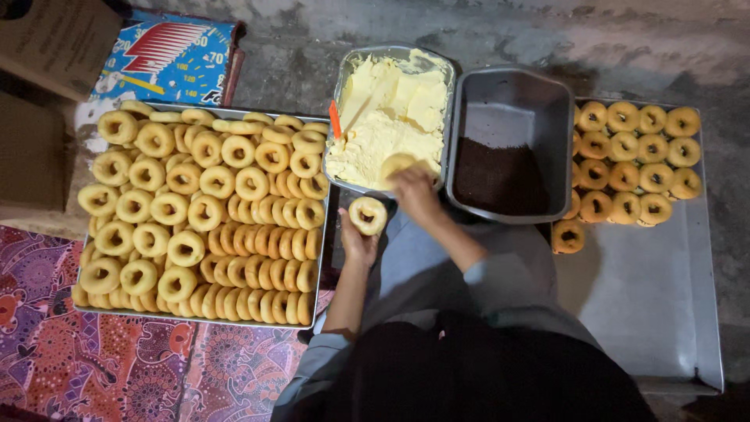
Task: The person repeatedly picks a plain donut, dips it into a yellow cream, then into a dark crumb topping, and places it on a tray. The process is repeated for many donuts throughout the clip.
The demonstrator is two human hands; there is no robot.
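The left hand (358, 242) holds one plain doughnut (368, 215) up in its fingers, closed around the ring's lower edge, just in front of the near edge of the cream tray (344, 78). The right hand (414, 191) reaches over that tray's near right corner, its fingers closed on a second doughnut (397, 164) that rests against the pale yellow cream (387, 117). An orange-handled spreader (336, 119) lies in the cream along the tray's left wall. Just to the right, touching the cream tray, sits a grey pan (512, 94) with dark chocolate sprinkles (500, 176) heaped in its near half. On the left, a big metal tray (199, 316) is packed with plain ring doughnuts (187, 203), lying flat over most of it and standing on edge in rows along its near right part. On the right, a flat metal sheet (648, 297) carries more doughnuts (637, 156) in rows at its far edge, one lone doughnut (568, 236) sitting near its left edge beside the pan; its near part is bare. A patterned cloth (94, 359) covers the floor at the near left, and a cardboard box (58, 35) sits at the far left corner. The person's grey sleeves show at the bottom.
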